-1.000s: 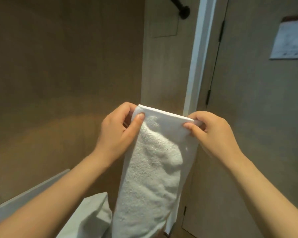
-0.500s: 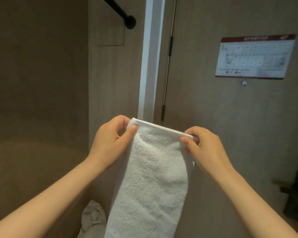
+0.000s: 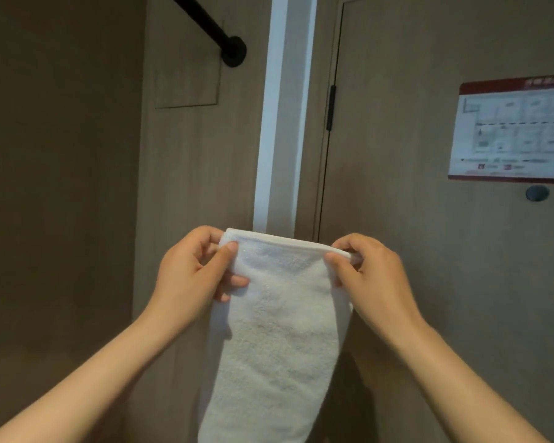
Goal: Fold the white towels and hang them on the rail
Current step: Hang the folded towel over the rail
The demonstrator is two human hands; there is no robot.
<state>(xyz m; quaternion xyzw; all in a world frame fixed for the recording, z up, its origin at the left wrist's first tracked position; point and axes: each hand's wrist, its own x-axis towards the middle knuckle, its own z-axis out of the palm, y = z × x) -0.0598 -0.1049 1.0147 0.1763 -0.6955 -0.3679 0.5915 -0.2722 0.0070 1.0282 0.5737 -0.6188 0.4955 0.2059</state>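
While raised side by side, left hand [image 3: 192,270] and right hand [image 3: 373,276] pinch the towel [image 3: 279,330] top corners.

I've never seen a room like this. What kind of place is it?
Probably a hotel room: the door bears a floor-plan notice, a black rail juts from the wall, and there's a white towel.

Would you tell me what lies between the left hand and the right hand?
In the head view, the white towel stretches by its folded top edge from the left hand to the right hand, both pinching it; nothing else.
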